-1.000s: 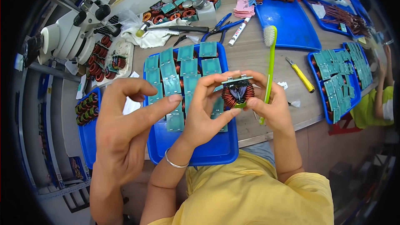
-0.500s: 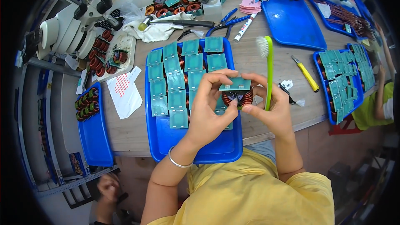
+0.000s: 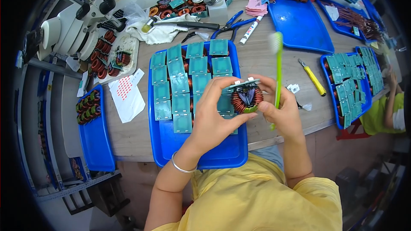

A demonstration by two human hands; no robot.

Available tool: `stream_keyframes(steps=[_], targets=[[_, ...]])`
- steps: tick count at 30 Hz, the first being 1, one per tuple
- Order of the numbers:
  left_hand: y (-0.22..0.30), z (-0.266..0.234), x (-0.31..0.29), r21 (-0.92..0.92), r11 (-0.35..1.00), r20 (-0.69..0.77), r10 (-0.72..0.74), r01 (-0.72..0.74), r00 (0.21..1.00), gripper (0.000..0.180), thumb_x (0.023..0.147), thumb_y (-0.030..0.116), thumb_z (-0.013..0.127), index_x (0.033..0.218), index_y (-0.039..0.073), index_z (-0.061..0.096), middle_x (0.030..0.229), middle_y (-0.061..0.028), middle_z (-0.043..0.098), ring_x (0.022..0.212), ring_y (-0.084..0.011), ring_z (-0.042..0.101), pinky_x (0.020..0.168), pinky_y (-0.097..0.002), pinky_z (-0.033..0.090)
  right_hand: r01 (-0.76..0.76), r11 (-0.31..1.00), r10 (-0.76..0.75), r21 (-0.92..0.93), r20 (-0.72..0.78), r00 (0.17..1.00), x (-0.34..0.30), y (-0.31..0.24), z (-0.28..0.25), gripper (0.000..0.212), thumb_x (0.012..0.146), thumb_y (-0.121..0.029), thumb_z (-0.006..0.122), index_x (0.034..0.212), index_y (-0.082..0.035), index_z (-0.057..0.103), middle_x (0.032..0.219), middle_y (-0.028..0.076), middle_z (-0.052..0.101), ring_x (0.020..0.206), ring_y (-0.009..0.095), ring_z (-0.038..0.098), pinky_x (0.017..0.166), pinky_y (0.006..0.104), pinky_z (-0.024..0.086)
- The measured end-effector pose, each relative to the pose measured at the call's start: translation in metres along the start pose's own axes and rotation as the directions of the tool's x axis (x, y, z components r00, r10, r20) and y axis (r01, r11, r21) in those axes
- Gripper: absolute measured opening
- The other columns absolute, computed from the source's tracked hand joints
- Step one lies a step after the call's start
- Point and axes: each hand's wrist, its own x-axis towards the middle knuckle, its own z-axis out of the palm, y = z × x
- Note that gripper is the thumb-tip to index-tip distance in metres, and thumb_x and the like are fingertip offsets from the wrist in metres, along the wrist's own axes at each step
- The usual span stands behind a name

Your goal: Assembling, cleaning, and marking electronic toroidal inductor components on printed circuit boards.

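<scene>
Head view: hands [image 3: 248, 111] around copper coil [image 3: 246, 98], above blue tray [image 3: 197, 154].

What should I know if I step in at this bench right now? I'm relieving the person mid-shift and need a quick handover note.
Left hand: holds the copper-wound coil part from its left side, green board on top.
Right hand: steadies the same coil and grips a green toothbrush, bristles up, clear of the coil.
Blue tray in front: rows of the same green-topped parts at the far end, near end bare.
More parts sit on the blue tray at right; a yellow knife lies between.
Done: cannot tell which parts are brushed.
Left: likely the coil in hand, for a start.
</scene>
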Motion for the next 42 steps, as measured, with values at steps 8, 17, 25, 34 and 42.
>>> stream_keyframes(steps=[8, 17, 25, 34, 42], targets=[[0.003, -0.008, 0.001, 0.457, 0.866, -0.102, 0.277, -0.202, 0.956, 0.054, 0.054, 0.005, 0.081, 0.099, 0.004, 0.051, 0.099, -0.0111, 0.053, 0.097, -0.0258, 0.052, 0.091, -0.0353, 0.038, 0.177, 0.413, -0.331, -0.894, 0.033, 0.943, -0.032, -0.025, -0.032, 0.014, 0.079, -0.01, 0.06, 0.077, 0.003, 0.066, 0.055, 0.008, 0.055, 0.05, 0.011, 0.047, 0.046, 0.0251, 0.035], [-0.002, -0.001, 0.002, 0.412, 0.882, -0.081, 0.286, -0.23, 0.955, 0.057, 0.053, 0.008, 0.082, 0.098, 0.007, 0.047, 0.1, -0.0078, 0.059, 0.097, -0.0242, 0.055, 0.102, -0.0478, 0.026, 0.068, 0.366, -0.408, -0.928, -0.095, 0.908, -0.026, -0.026, -0.056, 0.013, 0.076, -0.008, 0.061, 0.07, 0.004, 0.061, 0.059, 0.011, 0.056, 0.051, 0.015, 0.052, 0.048, 0.0266, 0.038], [0.0, 0.0, 0.002, 0.317, 0.936, -0.082, 0.191, -0.156, 0.978, 0.054, 0.055, 0.008, 0.081, 0.097, 0.007, 0.049, 0.1, -0.009, 0.06, 0.096, -0.024, 0.057, 0.102, -0.0503, 0.026, 0.113, 0.426, -0.408, -0.898, -0.079, 0.91, -0.028, -0.033, -0.026, 0.012, 0.073, -0.01, 0.066, 0.075, 0.001, 0.065, 0.061, 0.01, 0.059, 0.05, 0.014, 0.051, 0.047, 0.0249, 0.037], [0.006, -0.002, -0.004, 0.066, 0.994, 0.001, 0.088, -0.087, 0.996, 0.054, 0.057, 0.008, 0.08, 0.102, 0.008, 0.049, 0.103, -0.0079, 0.061, 0.101, -0.023, 0.057, 0.104, -0.0498, 0.022, -0.041, 0.827, -0.206, -0.56, -0.37, 0.906, -0.033, -0.021, -0.038, 0.015, 0.082, -0.011, 0.059, 0.086, 0.003, 0.063, 0.053, -0.003, 0.045, 0.049, 0.006, 0.04, 0.047, 0.0184, 0.032], [0.008, -0.002, -0.003, -0.209, 0.976, 0.119, 0.085, -0.059, 0.989, 0.059, 0.058, 0.003, 0.079, 0.107, 0.01, 0.048, 0.109, -0.0057, 0.058, 0.111, -0.0217, 0.051, 0.107, -0.0487, 0.011, 0.244, 0.942, -0.244, -0.231, 0.027, 0.969, -0.02, 0.0, -0.014, 0.081, 0.051, -0.011, 0.084, 0.121, 0.001, 0.046, 0.108, 0.006, 0.044, 0.067, 0.003, 0.039, 0.053, 0.0162, 0.032]])
